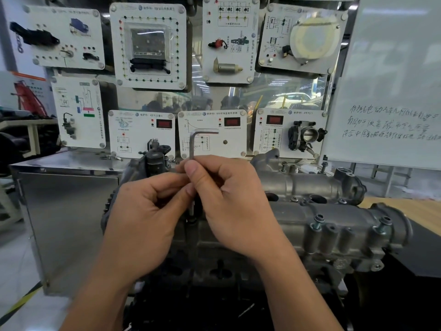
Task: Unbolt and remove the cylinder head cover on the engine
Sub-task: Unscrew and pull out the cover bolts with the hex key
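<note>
A grey cast cylinder head cover (334, 225) lies across the engine, running to the right. An L-shaped hex key (192, 144) stands upright over the cover's left part, its short arm pointing right at the top. My right hand (229, 201) pinches the key's long shaft between thumb and fingers. My left hand (148, 211) pinches the same shaft from the left, just below. The key's lower tip goes down into a bolt hole (191, 219) partly hidden by my fingers. Two raised bolts (318, 222) (384, 223) stand out of the cover's front right edge.
A display wall of white training panels (148, 46) rises right behind the engine. A whiteboard (391, 91) with handwriting stands at the right. A steel cabinet (66, 211) sits at the left. A wooden tabletop (420, 211) shows at the far right.
</note>
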Demonstrator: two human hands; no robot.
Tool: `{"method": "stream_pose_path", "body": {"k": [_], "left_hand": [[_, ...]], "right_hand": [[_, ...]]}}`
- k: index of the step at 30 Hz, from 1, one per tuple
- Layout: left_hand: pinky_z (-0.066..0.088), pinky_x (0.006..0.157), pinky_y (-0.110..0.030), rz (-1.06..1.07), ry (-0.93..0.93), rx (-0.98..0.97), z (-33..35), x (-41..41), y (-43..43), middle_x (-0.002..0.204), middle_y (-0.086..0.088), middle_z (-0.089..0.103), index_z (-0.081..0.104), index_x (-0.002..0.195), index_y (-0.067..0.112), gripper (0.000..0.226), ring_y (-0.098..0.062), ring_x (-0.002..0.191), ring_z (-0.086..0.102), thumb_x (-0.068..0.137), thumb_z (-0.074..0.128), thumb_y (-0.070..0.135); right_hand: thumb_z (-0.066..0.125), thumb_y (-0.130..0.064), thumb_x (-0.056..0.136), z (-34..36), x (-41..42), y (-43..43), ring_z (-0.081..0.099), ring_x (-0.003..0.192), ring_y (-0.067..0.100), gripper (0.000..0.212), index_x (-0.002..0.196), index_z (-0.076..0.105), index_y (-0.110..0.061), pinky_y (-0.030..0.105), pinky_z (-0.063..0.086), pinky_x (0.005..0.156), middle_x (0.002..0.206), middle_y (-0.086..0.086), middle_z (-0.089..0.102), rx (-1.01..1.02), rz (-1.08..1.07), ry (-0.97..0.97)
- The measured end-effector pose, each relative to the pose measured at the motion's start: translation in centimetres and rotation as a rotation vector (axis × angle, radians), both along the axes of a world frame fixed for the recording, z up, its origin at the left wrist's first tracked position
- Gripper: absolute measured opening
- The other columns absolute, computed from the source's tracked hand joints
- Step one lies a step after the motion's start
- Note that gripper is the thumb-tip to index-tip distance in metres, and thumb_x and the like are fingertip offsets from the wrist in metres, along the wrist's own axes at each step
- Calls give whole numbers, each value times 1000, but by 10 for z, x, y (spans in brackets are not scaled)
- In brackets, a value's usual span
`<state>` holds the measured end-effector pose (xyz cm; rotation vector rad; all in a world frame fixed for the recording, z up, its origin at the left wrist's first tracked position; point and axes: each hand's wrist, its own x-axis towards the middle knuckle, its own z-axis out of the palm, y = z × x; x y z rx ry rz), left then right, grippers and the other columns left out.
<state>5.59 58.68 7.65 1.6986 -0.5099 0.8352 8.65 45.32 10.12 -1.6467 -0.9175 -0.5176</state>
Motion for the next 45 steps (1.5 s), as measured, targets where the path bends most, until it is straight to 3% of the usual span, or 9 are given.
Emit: {"method": "stream_pose_path", "body": {"k": [3,10,16,20,24,29,36,40,45], "left_hand": [[58,79,-21,33,-7,-39,-2,1,-1,96,12,78,77,105,33,23,-8,93,74,89,65,22],[58,72,-17,80,-29,-140,-2,0,-8,84,7,79,80,92,24,18,-11,83,76,86,72,9],[59,60,-29,174,-25,-235,-4,4,-12,66,-3,73,71,67,14,13,-23,63,71,71,79,24],[61,70,-30,72,28,-123,-1,4,-4,81,1,78,79,87,23,10,-18,77,75,81,72,29],[53,83,-14,-99,54,77,2,1,7,103,11,77,75,109,32,22,-5,101,71,95,58,27],[56,79,-16,-49,0,4,2,3,2,93,11,78,78,99,34,17,-7,92,74,89,67,26],[62,67,-40,97,-33,-163,1,6,-7,71,-6,75,76,79,10,32,-31,68,72,64,79,38],[59,60,-24,132,-44,-199,2,6,-13,68,-3,74,74,74,11,31,-19,60,70,61,78,38],[61,66,-25,35,13,-115,2,3,-10,82,5,78,79,89,27,21,-14,76,75,77,71,42]], "right_hand": [[73,-18,89,-1,-1,1,70,71,4,7,85,77,-14,23,58,68,74,-5,75,125,19,16],[84,-13,77,-2,-4,8,72,66,10,8,77,76,-13,26,60,64,70,-2,75,266,7,59],[74,-13,87,1,-3,7,73,70,11,7,81,77,-11,34,62,71,73,-3,75,186,9,78],[68,-16,94,8,-3,-5,70,70,3,12,91,78,-11,25,59,68,72,-8,74,49,3,75],[61,-18,98,12,-3,-9,72,82,24,18,95,76,-8,47,58,74,82,9,75,-68,-7,33],[55,-13,101,23,-1,-14,72,89,20,22,104,74,-4,42,58,81,92,9,76,-182,87,55],[81,-14,81,24,2,-7,72,61,11,8,77,77,-9,23,57,56,67,0,75,24,81,-41],[86,-15,74,18,3,-4,67,52,5,14,68,74,-15,14,50,50,60,-5,71,145,9,-21],[78,-20,85,17,5,-3,68,55,7,12,74,76,-15,27,60,56,62,-4,72,77,-37,-15]]}}
